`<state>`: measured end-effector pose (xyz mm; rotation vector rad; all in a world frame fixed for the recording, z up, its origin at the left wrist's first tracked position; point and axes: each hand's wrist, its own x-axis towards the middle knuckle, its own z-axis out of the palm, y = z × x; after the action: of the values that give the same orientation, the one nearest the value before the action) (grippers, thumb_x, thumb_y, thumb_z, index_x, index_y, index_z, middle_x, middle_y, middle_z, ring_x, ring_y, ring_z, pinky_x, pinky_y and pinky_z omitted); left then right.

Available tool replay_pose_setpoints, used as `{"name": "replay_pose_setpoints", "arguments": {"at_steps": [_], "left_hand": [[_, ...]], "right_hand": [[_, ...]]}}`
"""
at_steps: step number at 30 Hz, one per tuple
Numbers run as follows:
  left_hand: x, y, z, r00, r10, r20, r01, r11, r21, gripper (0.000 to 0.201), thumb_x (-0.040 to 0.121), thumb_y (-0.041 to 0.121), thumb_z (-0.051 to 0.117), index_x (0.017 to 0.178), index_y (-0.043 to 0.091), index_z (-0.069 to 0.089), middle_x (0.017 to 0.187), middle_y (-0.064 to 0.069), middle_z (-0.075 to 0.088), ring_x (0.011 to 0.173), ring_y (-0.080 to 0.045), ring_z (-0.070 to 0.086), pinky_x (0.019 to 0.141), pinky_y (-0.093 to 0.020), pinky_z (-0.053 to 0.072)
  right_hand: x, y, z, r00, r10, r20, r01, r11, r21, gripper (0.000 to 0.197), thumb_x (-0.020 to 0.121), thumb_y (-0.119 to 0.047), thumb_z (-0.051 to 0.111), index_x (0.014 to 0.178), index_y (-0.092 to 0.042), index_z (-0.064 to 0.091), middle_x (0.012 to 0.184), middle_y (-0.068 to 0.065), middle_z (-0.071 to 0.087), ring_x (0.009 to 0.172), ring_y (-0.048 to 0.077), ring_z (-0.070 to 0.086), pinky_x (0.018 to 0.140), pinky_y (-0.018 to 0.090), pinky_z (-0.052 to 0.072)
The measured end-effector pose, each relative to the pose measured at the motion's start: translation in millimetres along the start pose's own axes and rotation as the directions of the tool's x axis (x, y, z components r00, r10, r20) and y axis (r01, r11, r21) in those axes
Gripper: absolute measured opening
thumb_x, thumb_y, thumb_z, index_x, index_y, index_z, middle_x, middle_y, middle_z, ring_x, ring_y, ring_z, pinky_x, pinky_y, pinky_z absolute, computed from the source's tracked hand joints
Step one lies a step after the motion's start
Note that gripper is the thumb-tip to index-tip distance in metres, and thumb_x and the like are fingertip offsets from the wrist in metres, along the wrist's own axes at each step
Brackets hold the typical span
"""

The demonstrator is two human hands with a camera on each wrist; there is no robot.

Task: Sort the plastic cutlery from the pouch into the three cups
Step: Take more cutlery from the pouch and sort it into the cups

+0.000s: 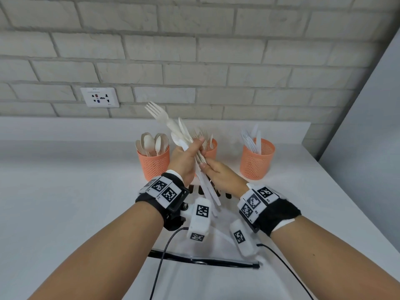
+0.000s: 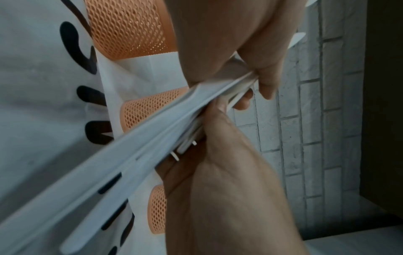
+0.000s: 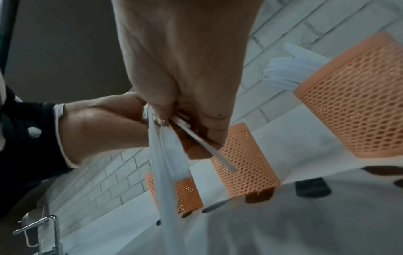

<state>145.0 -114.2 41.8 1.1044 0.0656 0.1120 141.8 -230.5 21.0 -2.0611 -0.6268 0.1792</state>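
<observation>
Holding: a bundle of cutlery [image 1: 200, 169] is gripped in the left hand [image 1: 184, 161], raised above the counter [image 1: 65, 191] in front of the middle cup [image 1: 211, 151].
Left hand: fingers and thumb are curled round the middle of the bundle; fork and spoon heads are fanned up and to the left, handles are pointed down toward the pouch [image 1: 205, 252].
Right hand: the right hand [image 1: 220, 172] is set just beside the left, and handles in the bundle are pinched between its thumb and fingertips.
Wrist views: both hands are seen closed on the white handles, with the three cups behind them.
Left cup: the left cup [image 1: 154, 161] is filled with spoons, bowls up.
Middle cup: forks are seen standing in it, partly hidden by the hands.
Right cup: the right cup [image 1: 256, 161] is filled with knives.
Pouch: it is laid flat on the counter under the forearms, its black zip edge turned toward the person.
</observation>
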Motion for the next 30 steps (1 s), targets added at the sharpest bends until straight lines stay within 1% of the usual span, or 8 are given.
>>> {"name": "replay_pose_setpoints", "arguments": {"at_steps": [4,7,9,11,15,19,25,30], "left_hand": [[4.7,-3.6,-5.0,0.993,0.027,-0.116,-0.017,0.996,0.084,0.02,0.088,0.005,0.053,0.069,0.008,0.047,0.057,-0.006,0.046,0.043,-0.01,0.048,0.049,-0.023,0.044],[8.0,-3.1,-12.0,0.988,0.035,-0.15,-0.016,0.992,0.128,0.026,0.088,0.006,0.052,0.063,0.009,0.047,0.048,-0.001,0.048,0.04,-0.01,0.046,0.047,-0.022,0.042],[9.2,-3.9,-15.9,0.986,0.008,-0.165,0.015,0.99,0.138,0.03,0.089,0.008,0.051,0.06,0.01,0.047,0.045,0.002,0.049,0.041,-0.01,0.046,0.049,-0.023,0.042],[8.6,-6.6,-18.6,0.984,0.0,-0.178,0.027,0.989,0.148,0.03,0.09,0.007,0.05,0.06,0.011,0.046,0.049,-0.001,0.048,0.044,-0.012,0.046,0.052,-0.025,0.041],[6.7,-11.8,-18.9,0.984,0.005,-0.179,0.029,0.983,0.183,0.03,0.089,0.008,0.051,0.06,0.012,0.046,0.054,-0.004,0.047,0.047,-0.014,0.045,0.055,-0.028,0.04],[5.3,-7.6,-18.0,0.982,0.0,-0.187,0.033,0.985,0.172,0.029,0.09,0.009,0.05,0.061,0.011,0.046,0.058,-0.006,0.047,0.051,-0.016,0.046,0.059,-0.03,0.042],[4.4,2.5,-25.6,0.969,0.005,-0.249,0.017,0.996,0.086,0.023,0.09,0.008,0.052,0.068,0.011,0.046,0.041,0.006,0.05,0.042,-0.009,0.049,0.053,-0.025,0.044],[2.1,7.1,-25.9,0.954,-0.008,-0.299,0.02,0.999,0.037,0.015,0.09,0.009,0.053,0.077,0.011,0.045,0.056,-0.001,0.049,0.039,-0.007,0.051,0.051,-0.024,0.045]], "right_hand": [[-1.7,-2.5,0.5,0.994,0.11,0.025,-0.108,0.991,-0.079,0.036,0.1,-0.03,0.036,0.109,-0.002,0.055,0.095,0.01,0.059,0.086,0.017,0.054,0.083,0.037,0.049],[-6.1,-1.2,-10.1,0.991,0.128,0.023,-0.118,0.958,-0.262,0.034,0.095,-0.035,0.048,0.109,-0.005,0.05,0.094,0.004,0.056,0.083,0.013,0.049,0.065,0.021,0.04],[-12.4,1.6,-21.7,0.979,0.198,0.053,-0.163,0.91,-0.381,0.027,0.091,-0.036,0.056,0.094,-0.01,0.05,0.082,-0.004,0.051,0.076,0.012,0.047,0.058,0.018,0.036],[-21.4,3.0,-30.5,0.917,0.33,0.224,-0.19,0.855,-0.483,0.029,0.086,-0.037,0.062,0.083,-0.009,0.057,0.073,-0.002,0.056,0.065,0.013,0.05,0.052,0.02,0.037],[-41.4,5.9,-14.2,0.697,0.521,0.492,-0.139,0.772,-0.62,0.031,0.073,-0.038,0.075,0.074,-0.01,0.062,0.062,-0.003,0.057,0.054,0.011,0.05,0.048,0.019,0.038],[-46.2,12.7,5.3,0.722,0.509,0.469,-0.036,0.705,-0.708,0.03,0.072,-0.027,0.077,0.062,-0.014,0.053,0.061,-0.001,0.053,0.061,0.017,0.05,0.056,0.026,0.04],[-51.8,16.5,4.6,0.751,0.473,0.46,-0.078,0.755,-0.651,0.038,0.066,-0.031,0.081,0.077,-0.016,0.047,0.073,0.001,0.053,0.063,0.018,0.048,0.057,0.027,0.039],[-53.9,14.5,-0.7,0.746,0.451,0.489,-0.051,0.772,-0.634,0.019,0.076,-0.023,0.074,0.082,-0.017,0.057,0.07,-0.008,0.052,0.071,0.014,0.05,0.066,0.025,0.042]]}}
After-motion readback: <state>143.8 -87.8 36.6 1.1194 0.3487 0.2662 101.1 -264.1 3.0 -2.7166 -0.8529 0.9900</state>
